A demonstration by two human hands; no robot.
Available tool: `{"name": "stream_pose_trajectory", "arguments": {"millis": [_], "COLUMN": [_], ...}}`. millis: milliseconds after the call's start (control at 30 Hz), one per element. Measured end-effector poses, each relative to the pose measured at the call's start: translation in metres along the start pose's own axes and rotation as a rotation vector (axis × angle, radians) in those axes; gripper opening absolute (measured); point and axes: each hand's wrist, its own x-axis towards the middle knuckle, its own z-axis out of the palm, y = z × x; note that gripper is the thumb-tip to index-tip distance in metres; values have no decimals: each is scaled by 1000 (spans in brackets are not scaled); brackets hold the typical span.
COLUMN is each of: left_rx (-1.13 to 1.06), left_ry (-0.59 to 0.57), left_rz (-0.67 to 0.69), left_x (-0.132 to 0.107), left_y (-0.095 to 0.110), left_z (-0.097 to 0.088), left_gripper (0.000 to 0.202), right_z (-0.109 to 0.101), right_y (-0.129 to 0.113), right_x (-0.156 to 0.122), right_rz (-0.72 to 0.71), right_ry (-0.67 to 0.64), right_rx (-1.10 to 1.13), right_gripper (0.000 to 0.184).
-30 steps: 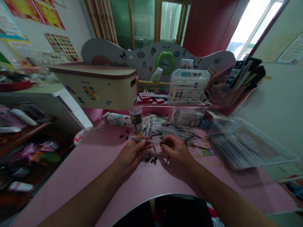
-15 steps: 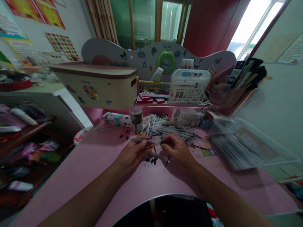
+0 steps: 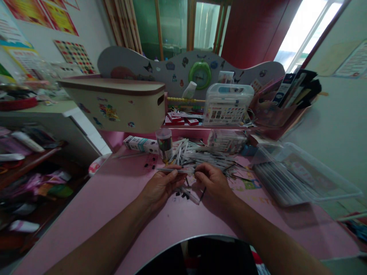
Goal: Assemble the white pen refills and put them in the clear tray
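Between thumb and fingers, my left hand (image 3: 166,181) grips a slim pale pen (image 3: 169,169) lying sideways, its one end pointing left. My right hand (image 3: 210,177) is closed in a pinch near the pen's right end; what its fingertips hold is too small to make out. A thin dark stick (image 3: 202,194) shows just below the right fingers. Under both hands a clear-white pen barrel (image 3: 192,197) slants toward me, beside several small black caps (image 3: 178,194). Just beyond the hands spreads a heap of white pens (image 3: 200,156).
A clear cup (image 3: 164,145) and a long patterned box (image 3: 140,144) stand left of the heap. At right, a transparent bin (image 3: 329,185) holds rows of pens. A lidded cream box (image 3: 123,107) and a clear carry case (image 3: 228,105) sit on the shelf behind the pink desk (image 3: 109,217).
The pale barrel below my hands has dropped and turned, its right end now nearer me. Both hands stay in nearly the same place.
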Motion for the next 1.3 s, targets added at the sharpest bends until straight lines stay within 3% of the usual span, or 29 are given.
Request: {"name": "stream_pose_trajectory", "arguments": {"millis": [233,367,467,633,733,867,933,1067,1300], "left_rx": [-13,-26,-33,-16,-17,-20,-20,-16,-9], "left_ry": [25,26,20,-11,-24,-28,-24,-8,-17], "left_rz": [-20,-22,-18,-18,-21,-12,-2,4,18], "left_x": [-2,-3,-3,-4,-4,-4,-3,-4,-4], "left_y": [1,3,2,0,0,1,1,1,2], "left_z": [4,6,5,4,3,3,3,4,4], "left_gripper": [13,13,13,12,12,12,13,12,12], "right_z": [-4,2,4,-3,-5,-7,-8,-9,-5], "right_y": [0,0,-5,-11,-9,-2,0,-4,-15], "right_x": [8,2,-4,-3,-1,0,0,0,-5], "right_rz": [-120,25,104,-36,-24,27,8,-49,-100], "right_ry": [15,62,21,5,-3,-93,-117,-80,-62], "right_rx": [-46,114,187,-99,-104,55,92,-41,-207], "right_gripper": [3,10,10,29,38,20,21,8,32]}}
